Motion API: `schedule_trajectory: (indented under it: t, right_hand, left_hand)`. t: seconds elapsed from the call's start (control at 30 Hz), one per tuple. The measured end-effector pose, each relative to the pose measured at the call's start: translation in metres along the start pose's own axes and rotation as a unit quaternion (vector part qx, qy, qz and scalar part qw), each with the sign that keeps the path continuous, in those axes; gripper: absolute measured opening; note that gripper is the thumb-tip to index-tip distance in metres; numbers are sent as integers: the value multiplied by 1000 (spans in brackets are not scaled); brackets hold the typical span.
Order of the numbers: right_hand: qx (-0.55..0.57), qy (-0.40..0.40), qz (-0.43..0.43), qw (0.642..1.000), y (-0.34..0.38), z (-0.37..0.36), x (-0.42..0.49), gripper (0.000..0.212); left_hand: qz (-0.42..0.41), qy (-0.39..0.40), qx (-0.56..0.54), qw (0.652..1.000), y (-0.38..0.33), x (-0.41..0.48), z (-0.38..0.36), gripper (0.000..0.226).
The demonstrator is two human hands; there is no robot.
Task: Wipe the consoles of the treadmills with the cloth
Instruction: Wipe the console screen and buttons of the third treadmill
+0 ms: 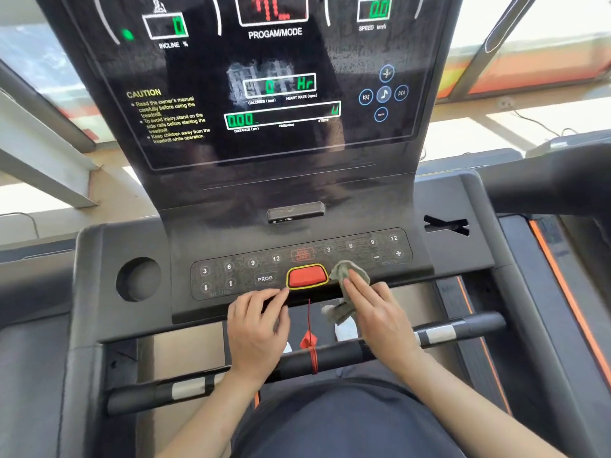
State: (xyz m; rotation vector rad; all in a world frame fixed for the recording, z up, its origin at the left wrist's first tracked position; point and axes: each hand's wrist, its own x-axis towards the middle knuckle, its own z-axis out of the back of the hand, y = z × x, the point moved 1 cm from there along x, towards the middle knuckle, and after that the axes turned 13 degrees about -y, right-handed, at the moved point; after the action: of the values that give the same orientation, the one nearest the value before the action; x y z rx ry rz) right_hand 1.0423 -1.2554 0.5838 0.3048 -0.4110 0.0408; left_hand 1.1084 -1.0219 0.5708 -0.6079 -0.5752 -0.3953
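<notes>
**Ana:** Sunlit windows run behind the treadmill, and its console point(297, 246) fills most of the view, with the upper display point(264, 94) lit in green and red. So the machine looks powered.

**Ben:** That is my worry. Where is the cloth?

**Ana:** The cloth point(347, 279) is a crumpled grey-green rag on the lower button panel point(231, 276), just right of the red stop button point(306, 276), with one end drooping over the console's front edge. The right hand point(373, 312) lies flat on it, fingers out straight, pressing rather than gripping.

**Ben:** And the other one?

**Ana:** The left hand point(258, 328) rests on the front lip below the PROG key point(264, 278), fingers curled loosely over the edge, holding nothing. Its fingertips reach almost to the stop button's corner.

**Ben:** Then a sweep leftward could press the stop button or a speed or incline key through the cloth. With the person apparently standing at the machine, an unplanned start would be the bad outcome.

**Ana:** I'd judge so. The red safety cord point(309, 312) hangs from under the button down to the handlebar point(330, 358), where it is wound. The dangling end of the cloth is near it and could snag.

**Ben:** Anything else?

**Ana:** The display shows smears near the calorie readout, so it likely needs wiping. A bunched cloth under a flat palm could slip off the edge and fall.
</notes>
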Motion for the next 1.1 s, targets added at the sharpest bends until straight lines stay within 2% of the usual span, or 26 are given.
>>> schedule_trajectory:
  t: [0.13,0.23,0.33,0.57,0.73,1.0,1.1]
  right_hand:
    - [-29,-29,-63,997,-17,4,-2,54]
    - [-27,-21,-32,999,-4,-3,10,45]
    - [-10,8,7,1000,7,-7,22,49]
    - [-15,-24,-33,999,-23,7,-9,50]
    - [0,-10,8,1000,-2,-7,23,40]
    - [12,-96,-51,994,-40,20,2,31]
    - [4,-114,-87,990,-50,24,13,20]
  left_hand:
    - [-33,28,-28,999,-20,-3,-8,26]
    - [-34,39,-21,998,-26,-4,-15,25]
    - [-37,37,-11,999,-27,-3,-15,27]
    - [-25,44,-4,999,-32,-3,-15,27]
    - [-26,47,5,999,-34,-2,-15,27]
    - [-18,43,7,999,-37,-1,-16,27]
    - [-13,41,10,999,-37,-1,-16,27]
